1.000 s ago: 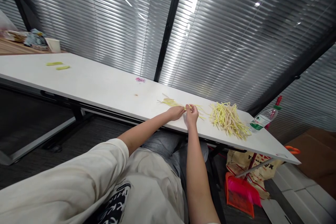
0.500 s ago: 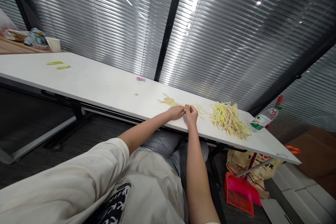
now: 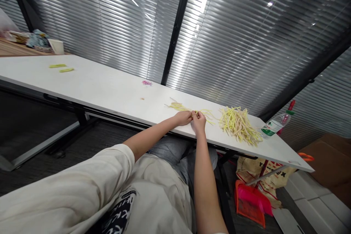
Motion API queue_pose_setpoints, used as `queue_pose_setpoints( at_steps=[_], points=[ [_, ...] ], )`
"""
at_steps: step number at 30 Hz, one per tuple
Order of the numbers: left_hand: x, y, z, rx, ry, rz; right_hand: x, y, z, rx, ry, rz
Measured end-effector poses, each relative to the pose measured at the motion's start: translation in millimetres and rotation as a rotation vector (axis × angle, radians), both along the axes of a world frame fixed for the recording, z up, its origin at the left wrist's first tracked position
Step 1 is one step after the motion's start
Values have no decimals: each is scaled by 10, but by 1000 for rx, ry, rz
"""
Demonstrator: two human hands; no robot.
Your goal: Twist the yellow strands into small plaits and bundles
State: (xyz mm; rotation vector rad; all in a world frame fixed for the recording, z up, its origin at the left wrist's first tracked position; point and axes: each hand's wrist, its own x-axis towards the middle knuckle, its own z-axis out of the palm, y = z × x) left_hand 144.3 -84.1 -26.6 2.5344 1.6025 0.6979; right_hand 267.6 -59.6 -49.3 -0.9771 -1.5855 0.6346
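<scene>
My left hand (image 3: 183,117) and my right hand (image 3: 199,122) meet close to the white table's (image 3: 109,91) front edge, with fingertips pinched together. Both close on a small bunch of thin, pale yellow strands (image 3: 177,106), whose ends stick out to the left and right of my hands. What the fingers hold between them is partly hidden. To the right lies a big loose heap of yellow and cream strands (image 3: 238,124). Two slim yellow-green bundles (image 3: 66,70) lie far off on the left of the table. A small pile of pink bits (image 3: 146,82) sits near the back edge.
A clear plastic bottle (image 3: 275,124) with a green cap lies tilted at the table's right end. On the floor below are a red dustpan (image 3: 251,203) and a printed bag (image 3: 248,166). A white cup (image 3: 56,46) stands back left; blinds run behind the table.
My right-hand fingers have shifted slightly at the strands, and the right forearm has moved a little left. The left hand has barely moved.
</scene>
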Motion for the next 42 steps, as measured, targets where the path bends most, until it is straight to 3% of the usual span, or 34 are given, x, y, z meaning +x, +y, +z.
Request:
queue_pose_setpoints(
  at_steps=[42],
  points=[
    [8, 28, -15, 12, -21, -18, 38, -30, 24, 34, -108, 8]
  ],
)
